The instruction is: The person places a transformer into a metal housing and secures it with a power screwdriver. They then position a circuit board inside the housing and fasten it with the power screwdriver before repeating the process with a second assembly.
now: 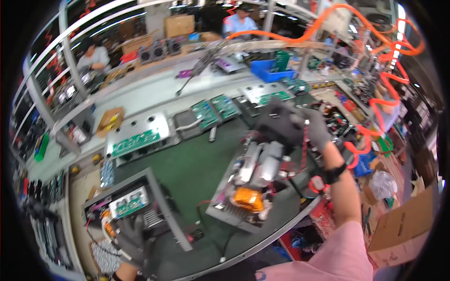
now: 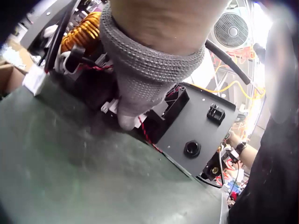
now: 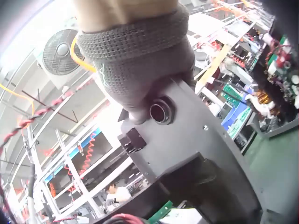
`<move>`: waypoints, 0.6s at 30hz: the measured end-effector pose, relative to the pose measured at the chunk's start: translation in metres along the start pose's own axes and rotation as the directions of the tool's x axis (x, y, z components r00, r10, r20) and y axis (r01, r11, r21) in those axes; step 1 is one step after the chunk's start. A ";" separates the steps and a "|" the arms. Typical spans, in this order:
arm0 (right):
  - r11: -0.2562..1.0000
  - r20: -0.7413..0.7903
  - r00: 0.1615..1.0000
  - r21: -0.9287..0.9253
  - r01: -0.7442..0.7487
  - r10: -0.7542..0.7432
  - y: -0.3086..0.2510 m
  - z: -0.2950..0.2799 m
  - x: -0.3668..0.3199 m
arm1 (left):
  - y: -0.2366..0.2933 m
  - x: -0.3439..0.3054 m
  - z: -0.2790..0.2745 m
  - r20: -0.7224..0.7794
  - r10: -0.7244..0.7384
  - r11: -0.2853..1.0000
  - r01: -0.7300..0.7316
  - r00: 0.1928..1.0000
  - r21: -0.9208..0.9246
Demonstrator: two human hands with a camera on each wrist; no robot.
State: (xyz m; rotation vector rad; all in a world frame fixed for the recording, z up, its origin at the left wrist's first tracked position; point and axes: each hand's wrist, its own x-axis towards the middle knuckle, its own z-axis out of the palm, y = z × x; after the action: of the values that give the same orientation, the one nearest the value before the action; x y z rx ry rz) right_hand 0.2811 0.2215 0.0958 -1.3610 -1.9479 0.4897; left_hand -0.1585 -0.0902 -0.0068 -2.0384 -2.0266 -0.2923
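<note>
My right gloved hand grips a dark metal panel by its edge, above the far end of an open unit. The thumb presses on the panel's face beside a round black socket, and a rectangular socket sits nearby. That open unit holds silver cylinders and an orange coil. At the lower left my left gloved hand reaches into a second grey chassis with a green board. Its thumb overlaps a white connector with red-black wires; I cannot tell whether it pinches this.
A green mat covers the bench. Silver plates with green boards line its back edge, beside more circuit boards. A blue bin stands behind. Orange coiled hoses hang at the right, above a cardboard box.
</note>
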 end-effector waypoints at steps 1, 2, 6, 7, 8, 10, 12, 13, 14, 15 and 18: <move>0.987 -0.004 0.996 0.134 -0.093 0.095 0.041 -0.003 -0.001 | 0.002 -0.001 0.000 0.010 -0.034 0.999 0.034 0.999 -0.028; 0.960 -0.112 0.992 0.279 -0.030 0.063 0.047 -0.006 -0.019 | 0.000 -0.003 0.004 0.034 -0.079 0.995 0.081 0.996 -0.061; 0.939 -0.157 0.968 0.314 -0.138 0.195 0.092 -0.032 -0.089 | 0.003 -0.002 -0.001 0.005 -0.136 0.988 0.136 0.991 -0.074; 0.904 -0.113 0.969 0.396 -0.160 0.221 0.115 -0.032 -0.100 | 0.000 -0.003 -0.002 0.002 -0.128 0.990 0.128 0.992 -0.060; 0.866 -0.125 0.940 0.440 -0.235 0.319 0.113 -0.030 -0.114 | -0.002 -0.004 -0.002 -0.001 -0.117 0.992 0.116 0.993 -0.046; 0.896 -0.336 0.907 0.434 -0.092 0.255 0.165 -0.013 -0.135 | -0.008 -0.006 -0.002 0.012 -0.140 0.990 0.140 0.990 -0.027; 0.919 -0.436 0.829 0.333 -0.213 0.351 0.148 -0.003 -0.147 | -0.007 -0.005 -0.007 0.037 -0.135 0.990 0.136 0.990 -0.046; 0.917 -0.413 0.843 0.339 -0.210 0.345 0.147 -0.001 -0.144 | -0.008 -0.005 -0.004 0.042 -0.145 0.987 0.147 0.989 -0.056; 0.896 -0.422 0.820 0.384 -0.225 0.387 0.148 0.002 -0.141 | -0.007 -0.003 -0.005 0.030 -0.139 0.988 0.141 0.990 -0.062; 0.871 -0.431 0.793 0.428 -0.241 0.431 0.148 0.007 -0.138 | -0.006 -0.004 -0.002 0.022 -0.140 0.987 0.141 0.990 -0.075; 0.877 -0.498 0.784 0.465 -0.121 0.372 0.136 0.036 -0.117 | -0.001 -0.001 0.000 0.029 -0.143 0.986 0.145 0.989 -0.087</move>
State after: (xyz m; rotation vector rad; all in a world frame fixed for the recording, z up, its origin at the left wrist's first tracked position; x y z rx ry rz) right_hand 0.3687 0.1683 -0.0558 -1.3003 -1.0927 0.5032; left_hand -0.1595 -0.0908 -0.0069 -1.9563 -2.2168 -0.3960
